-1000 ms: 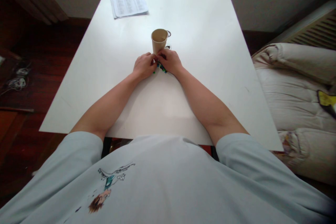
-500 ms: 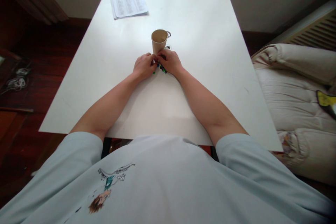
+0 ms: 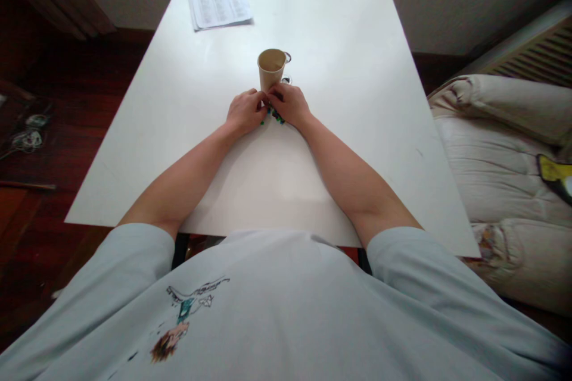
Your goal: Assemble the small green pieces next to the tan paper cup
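Observation:
Beyond the middle of the white table [image 3: 277, 172], my left hand [image 3: 245, 112] and my right hand [image 3: 289, 105] meet with their fingertips close together. Both are closed in a pinch. Whatever lies between the fingers is too small and too hidden to make out. Several small green, blue and dark bead-like pieces [image 3: 277, 116] lie on the table under and between the hands. Just behind the fingertips a beige paper cup [image 3: 270, 65] stands upright, its lower part covered by my hands. A thin dark-edged loop [image 3: 288, 58] shows at its right rim, and a small round item [image 3: 286, 80] sits behind my right hand.
Printed sheets of paper [image 3: 220, 5] lie at the table's far left corner. To the right of the table is a cream padded seat [image 3: 504, 161] with a yellow and black item [image 3: 554, 169] on it. Cables [image 3: 31, 134] lie at the far left.
Both hands stay by the cup in nearly the same pose, with only a very slight shift of the whole view. Nothing has visibly been picked up or let go.

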{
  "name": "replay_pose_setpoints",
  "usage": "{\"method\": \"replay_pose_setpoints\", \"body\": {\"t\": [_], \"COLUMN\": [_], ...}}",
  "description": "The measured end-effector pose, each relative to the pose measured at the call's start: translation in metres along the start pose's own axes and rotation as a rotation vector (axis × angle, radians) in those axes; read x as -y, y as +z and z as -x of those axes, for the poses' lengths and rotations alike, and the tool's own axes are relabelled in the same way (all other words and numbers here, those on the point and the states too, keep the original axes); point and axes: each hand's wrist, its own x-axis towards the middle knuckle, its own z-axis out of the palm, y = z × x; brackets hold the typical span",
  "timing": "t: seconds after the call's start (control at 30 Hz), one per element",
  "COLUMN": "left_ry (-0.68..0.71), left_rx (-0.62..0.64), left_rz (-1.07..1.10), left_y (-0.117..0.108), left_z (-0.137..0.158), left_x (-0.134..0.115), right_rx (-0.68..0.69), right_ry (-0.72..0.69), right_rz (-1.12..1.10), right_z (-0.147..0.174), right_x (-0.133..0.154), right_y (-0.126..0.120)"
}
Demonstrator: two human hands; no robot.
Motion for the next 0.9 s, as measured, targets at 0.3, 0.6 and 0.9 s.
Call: {"method": "replay_pose_setpoints", "body": {"t": [0.3,0.6,0.9], "left_ry": [0.006,-0.014,0.01], "left_rx": [-0.008,0.028,0.01], "left_rz": [-0.021,-0.014,-0.026], "left_y": [0.0026,0.0007,0.0009], "left_z": [-0.0007,-0.0001,0.0004], "left_x": [0.0027,0.0003,0.0009], "right_rx": [-0.009,-0.024,-0.029], "right_ry": [-0.015,-0.025,-0.019], "right_rz": [-0.008,-0.033,-0.03], "right_z": [-0.001,0.0013,0.0], "right_x": [-0.0071,-0.0025,-0.0045], "right_y": [0.0039,0.001,0.0036]}}
